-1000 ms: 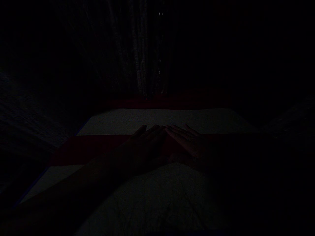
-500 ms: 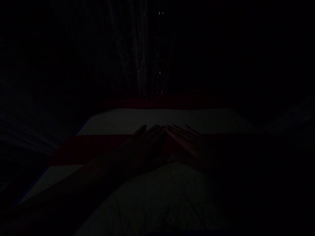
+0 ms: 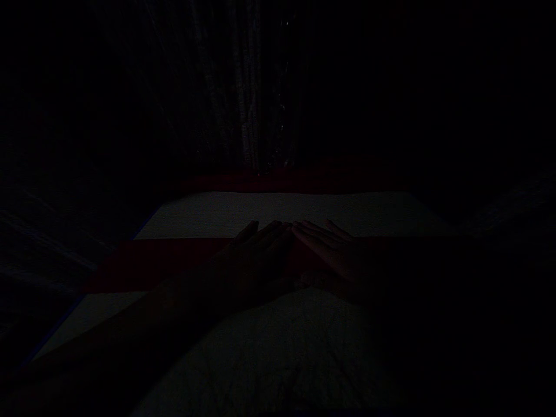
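Observation:
The scene is very dark. My left hand (image 3: pixel 256 252) lies flat, fingers stretched out, on a red stripe (image 3: pixel 152 263) of a white and red cloth (image 3: pixel 278 211) spread in front of me. My right hand (image 3: pixel 330 249) lies flat beside it, fingers extended, its fingertips touching those of the left hand. Neither hand holds anything. My left forearm runs down to the lower left corner.
A second red stripe (image 3: pixel 304 179) crosses the far end of the cloth. Behind it hangs something pale and vertically streaked, perhaps a curtain (image 3: pixel 247 116). Everything else is lost in darkness.

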A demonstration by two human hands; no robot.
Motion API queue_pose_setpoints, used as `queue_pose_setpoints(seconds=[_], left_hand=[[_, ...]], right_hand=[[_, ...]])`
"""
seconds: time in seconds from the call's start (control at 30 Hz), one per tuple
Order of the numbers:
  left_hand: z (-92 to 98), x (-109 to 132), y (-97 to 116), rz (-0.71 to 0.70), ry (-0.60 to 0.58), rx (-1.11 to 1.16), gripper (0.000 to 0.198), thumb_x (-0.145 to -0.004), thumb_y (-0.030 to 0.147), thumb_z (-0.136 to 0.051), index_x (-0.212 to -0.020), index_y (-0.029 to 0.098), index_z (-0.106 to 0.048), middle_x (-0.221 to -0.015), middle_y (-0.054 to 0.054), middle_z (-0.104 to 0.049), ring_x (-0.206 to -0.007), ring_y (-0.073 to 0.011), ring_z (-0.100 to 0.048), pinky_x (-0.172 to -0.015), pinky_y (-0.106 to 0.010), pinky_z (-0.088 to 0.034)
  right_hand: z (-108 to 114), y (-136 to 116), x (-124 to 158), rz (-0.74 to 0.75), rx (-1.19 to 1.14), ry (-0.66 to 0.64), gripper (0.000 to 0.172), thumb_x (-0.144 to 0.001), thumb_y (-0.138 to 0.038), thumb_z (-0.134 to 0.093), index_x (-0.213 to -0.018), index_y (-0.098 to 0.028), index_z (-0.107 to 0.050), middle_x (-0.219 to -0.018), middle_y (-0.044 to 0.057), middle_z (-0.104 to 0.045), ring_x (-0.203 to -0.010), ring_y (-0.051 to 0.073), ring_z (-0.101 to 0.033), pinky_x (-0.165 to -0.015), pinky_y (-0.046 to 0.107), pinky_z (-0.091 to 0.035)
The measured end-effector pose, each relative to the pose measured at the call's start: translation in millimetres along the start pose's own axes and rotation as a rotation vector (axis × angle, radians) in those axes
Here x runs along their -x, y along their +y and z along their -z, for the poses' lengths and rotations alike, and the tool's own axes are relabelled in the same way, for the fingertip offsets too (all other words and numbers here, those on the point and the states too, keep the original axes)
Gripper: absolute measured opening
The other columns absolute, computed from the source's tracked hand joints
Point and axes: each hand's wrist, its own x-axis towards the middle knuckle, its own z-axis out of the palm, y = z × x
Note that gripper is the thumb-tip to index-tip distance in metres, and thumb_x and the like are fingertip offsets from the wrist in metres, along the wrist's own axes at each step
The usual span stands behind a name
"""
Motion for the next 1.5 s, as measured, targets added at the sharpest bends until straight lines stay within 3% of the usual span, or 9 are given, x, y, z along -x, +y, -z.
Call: queue_pose_setpoints(seconds=[1.07, 1.5], left_hand=[[5.0, 0.5, 2.0, 0.010, -0.040, 0.015, 0.091, -0.102, 0.076, -0.028, -0.166, 0.015, -0.010, -0.170, -0.009, -0.009, -0.159, -0.0265, -0.007, -0.129, -0.051, -0.003], [4.4, -0.4, 2.4, 0.014, -0.025, 0.010, 0.092, -0.101, 0.076, -0.030, -0.166, 0.013, -0.012, -0.170, -0.011, -0.011, -0.159, -0.0271, -0.009, -0.129, -0.051, -0.004]], right_hand=[[-0.1, -0.6, 1.9, -0.006, 0.002, 0.019, 0.075, -0.102, -0.068, -0.031, -0.161, -0.021, -0.032, -0.164, 0.010, -0.036, -0.152, 0.026, -0.033, -0.127, 0.056, -0.021], [1.1, -1.7, 1.4, -0.010, -0.003, 0.026, 0.080, -0.101, -0.072, -0.026, -0.159, -0.017, -0.036, -0.163, 0.010, -0.037, -0.152, 0.025, -0.033, -0.127, 0.055, -0.021]])
